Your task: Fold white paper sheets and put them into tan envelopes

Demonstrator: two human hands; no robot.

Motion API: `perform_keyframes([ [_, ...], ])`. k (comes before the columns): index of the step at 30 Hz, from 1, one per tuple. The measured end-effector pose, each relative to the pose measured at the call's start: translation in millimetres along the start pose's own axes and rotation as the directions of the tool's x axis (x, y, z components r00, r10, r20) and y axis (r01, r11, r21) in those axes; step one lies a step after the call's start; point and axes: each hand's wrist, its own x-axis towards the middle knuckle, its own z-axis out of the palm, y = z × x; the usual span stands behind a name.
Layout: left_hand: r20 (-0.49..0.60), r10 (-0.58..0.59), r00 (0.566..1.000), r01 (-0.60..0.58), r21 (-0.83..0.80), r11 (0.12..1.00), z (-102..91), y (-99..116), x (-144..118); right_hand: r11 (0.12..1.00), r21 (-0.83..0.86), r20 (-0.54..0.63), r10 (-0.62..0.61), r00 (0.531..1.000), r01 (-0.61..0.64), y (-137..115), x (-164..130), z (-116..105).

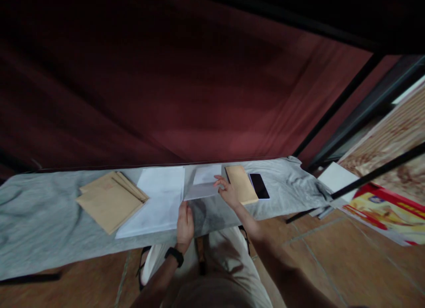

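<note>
My right hand [226,190] rests its fingertips on the right edge of a white folded sheet [204,184] that lies on the grey cloth-covered table [40,219]. My left hand [185,224], with a black watch on the wrist, lies palm down at the lower right corner of a stack of white paper [156,202], fingers together. A brown envelope [241,184] lies just right of my right hand. Beside it sits a black phone [259,186].
A pile of brown envelopes [111,201] lies at the left of the white stack. A dark red curtain [166,100] hangs behind the table. Black metal bars [375,173], a white sheet [337,177] and a red and yellow poster [381,210] lie at the right on the tiled floor.
</note>
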Motion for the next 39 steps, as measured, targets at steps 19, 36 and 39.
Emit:
perform_keyframes([
  [19,0.188,0.045,0.981,-0.07,0.131,0.989,1.2,8,11,0.961,-0.272,0.155,0.086,0.984,-0.041,53,-69,5],
  [36,0.664,0.362,0.654,-0.582,0.137,0.801,92.1,48,62,0.795,-0.599,0.16,-0.002,0.987,0.099,39,-94,23],
  [39,0.715,0.342,0.61,-0.61,0.149,0.778,99.4,41,84,0.807,-0.583,0.152,-0.007,0.988,0.095,35,-92,21],
])
